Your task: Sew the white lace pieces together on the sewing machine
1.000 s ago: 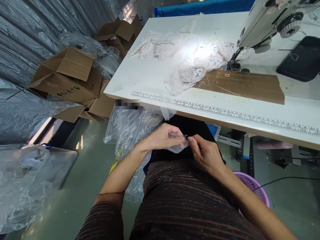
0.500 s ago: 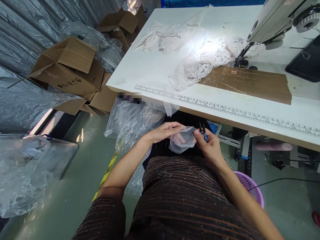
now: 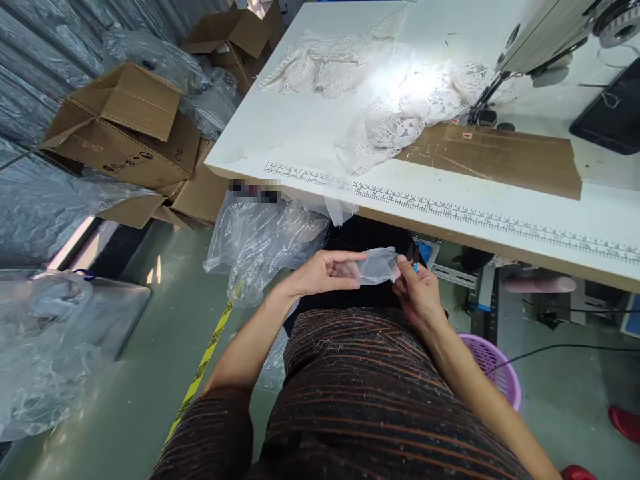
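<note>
A small piece of sheer white fabric (image 3: 379, 266) is stretched between my two hands, just below the table's front edge. My left hand (image 3: 320, 273) curves around its left end, with the thumb below and fingers above; some fingers show through the cloth. The thumb and fingertips of my right hand (image 3: 419, 293) pinch the right end. Tucked in that same hand is a pair of thread snips (image 3: 414, 255), dark blades pointing up, with a bit of blue handle showing.
A sewing machine (image 3: 545, 40) stands on the white table (image 3: 295, 133), with white lace fabric (image 3: 395, 127) and a brown cardboard sheet (image 3: 505, 160) near its needle. Cardboard boxes (image 3: 140, 133) and clear plastic bags (image 3: 265, 233) lie left. A purple basket (image 3: 493, 367) sits below right.
The sheer fabric has gone from a loose, open pouch shape to a flatter, narrower strip. My left hand has closed around its end, and the snips have tilted in my right hand.
</note>
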The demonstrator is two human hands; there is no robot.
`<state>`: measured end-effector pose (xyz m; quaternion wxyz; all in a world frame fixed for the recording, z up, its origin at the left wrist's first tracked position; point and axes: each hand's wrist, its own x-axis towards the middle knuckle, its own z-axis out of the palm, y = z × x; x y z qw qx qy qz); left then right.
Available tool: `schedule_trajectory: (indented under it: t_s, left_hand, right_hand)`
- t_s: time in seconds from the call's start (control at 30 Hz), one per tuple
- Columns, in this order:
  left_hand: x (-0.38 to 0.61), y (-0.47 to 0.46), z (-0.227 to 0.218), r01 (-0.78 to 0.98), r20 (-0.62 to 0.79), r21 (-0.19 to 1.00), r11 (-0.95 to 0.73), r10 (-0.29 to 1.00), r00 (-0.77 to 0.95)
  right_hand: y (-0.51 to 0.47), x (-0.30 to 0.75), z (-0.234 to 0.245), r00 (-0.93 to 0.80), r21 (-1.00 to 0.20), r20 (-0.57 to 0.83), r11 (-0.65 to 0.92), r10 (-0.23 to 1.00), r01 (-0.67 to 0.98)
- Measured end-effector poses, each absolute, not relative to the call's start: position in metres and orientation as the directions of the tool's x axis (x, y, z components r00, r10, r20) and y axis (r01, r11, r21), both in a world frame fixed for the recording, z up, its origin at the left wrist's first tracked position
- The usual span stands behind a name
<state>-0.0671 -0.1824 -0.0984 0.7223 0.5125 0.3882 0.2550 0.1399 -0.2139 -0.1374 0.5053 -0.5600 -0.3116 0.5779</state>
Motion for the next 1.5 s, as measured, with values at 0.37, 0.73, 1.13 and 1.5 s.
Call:
schedule_trajectory:
  t_s: [0.37,0.73,1.13,1.5]
  left_hand:
    - [-0.067,-0.177,-0.079,-0.026,-0.513,0.814,0.580,0.739,0.436]
    - [-0.071,-0.168,-0.080,0.121,-0.403,0.907,0.403,0.749,0.526]
    - [-0.051,-0.201,-0.112,-0.422,0.020,0.903,0.082,0.973,0.232]
    - [-0.023,-0.187,-0.100,-0.234,-0.052,0.971,0.046,0.998,-0.021]
  right_hand:
    - [-0.215,0.135,-0.119,-0.160,-0.913,0.210,0.252,0.964,0.322]
    - [-0.203,0.126,-0.111,-0.293,-0.987,-0.158,-0.150,0.943,0.049]
    - [-0.202,0.124,-0.103,-0.130,-0.928,-0.247,-0.273,0.960,-0.253]
    - [-0.220,0.123,-0.102,-0.053,-0.995,-0.065,-0.061,0.996,0.075]
